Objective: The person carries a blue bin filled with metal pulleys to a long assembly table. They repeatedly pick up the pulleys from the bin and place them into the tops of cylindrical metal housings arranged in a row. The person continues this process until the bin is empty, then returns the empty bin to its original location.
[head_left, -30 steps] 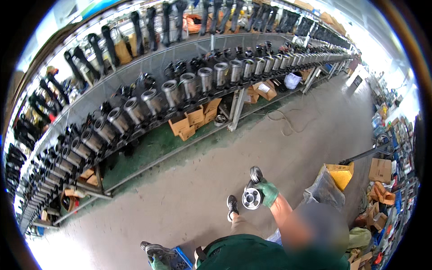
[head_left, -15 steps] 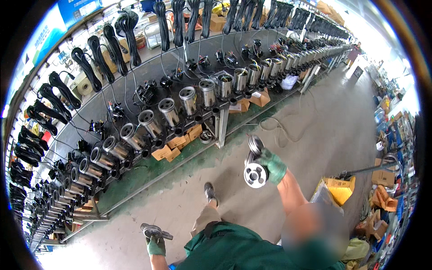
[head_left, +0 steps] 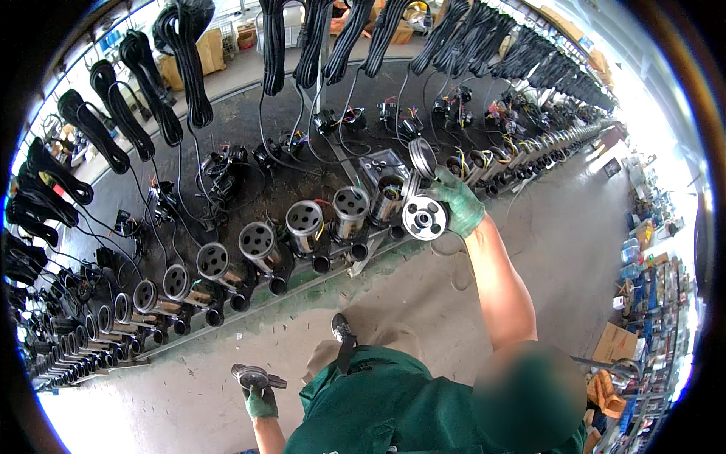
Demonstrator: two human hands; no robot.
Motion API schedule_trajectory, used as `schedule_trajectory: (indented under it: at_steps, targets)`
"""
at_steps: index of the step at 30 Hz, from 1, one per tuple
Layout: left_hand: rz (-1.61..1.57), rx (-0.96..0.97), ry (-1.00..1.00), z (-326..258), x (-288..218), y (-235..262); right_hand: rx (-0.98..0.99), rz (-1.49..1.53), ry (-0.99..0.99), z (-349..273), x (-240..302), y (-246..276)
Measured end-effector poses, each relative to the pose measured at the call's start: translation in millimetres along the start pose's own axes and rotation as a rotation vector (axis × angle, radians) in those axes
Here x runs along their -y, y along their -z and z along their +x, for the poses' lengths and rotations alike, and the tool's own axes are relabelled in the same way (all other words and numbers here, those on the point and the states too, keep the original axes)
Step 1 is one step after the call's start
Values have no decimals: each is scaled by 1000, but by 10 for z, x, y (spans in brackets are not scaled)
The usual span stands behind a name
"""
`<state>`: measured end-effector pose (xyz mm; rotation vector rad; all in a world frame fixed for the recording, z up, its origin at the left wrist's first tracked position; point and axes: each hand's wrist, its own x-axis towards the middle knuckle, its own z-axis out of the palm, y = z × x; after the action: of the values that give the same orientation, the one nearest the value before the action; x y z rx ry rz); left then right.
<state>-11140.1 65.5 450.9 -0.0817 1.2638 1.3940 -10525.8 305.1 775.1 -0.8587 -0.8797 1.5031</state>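
Note:
My right hand, in a green glove, is closed round a few round metal end caps. One cap faces up with a ring of holes, and another grooved cap stands on edge above it. They are held over the near edge of the bench, beside an open steel cylinder with wires in it. My left hand, also gloved in green, grips more round metal caps low at my left, away from the bench. Capped steel cylinders stand in a row to the left of the right hand.
The long dark bench curves across the view, with small wired black parts on it. Coiled black cables hang above. Open cylinders with wires continue to the right. Shelves with mixed goods line the right side.
My right hand has moved up and forward to the bench edge with its caps. The view has come closer to the bench. My left hand still holds its caps low at the left.

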Motion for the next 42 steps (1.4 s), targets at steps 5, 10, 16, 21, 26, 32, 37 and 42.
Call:
schedule_trajectory:
  at_steps: [5,10,16,21,26,32,37,42]
  targets:
    - [-37,-8,-113,-63,134,-297,-28,-26,-186,586,-66,288]
    - [-33,-108,-185,-329,344,-525,-38,-204,-280,986,-401,718]
    - [-65,-235,-138,-523,550,-797,-10,-570,-344,1317,-533,817]
    - [-116,-215,-200,-591,744,-838,90,-396,-364,1372,-528,963]
    - [-48,-263,-179,-665,670,-1056,149,-244,-339,1344,-303,886]
    - [-55,-262,-224,-683,661,-1065,80,-124,-276,948,325,983]
    - [-7,-246,-227,-703,688,-1188,-15,-278,-285,649,298,1528]
    - [27,-287,-198,-771,614,-1471,-119,-578,-363,575,-127,1845]
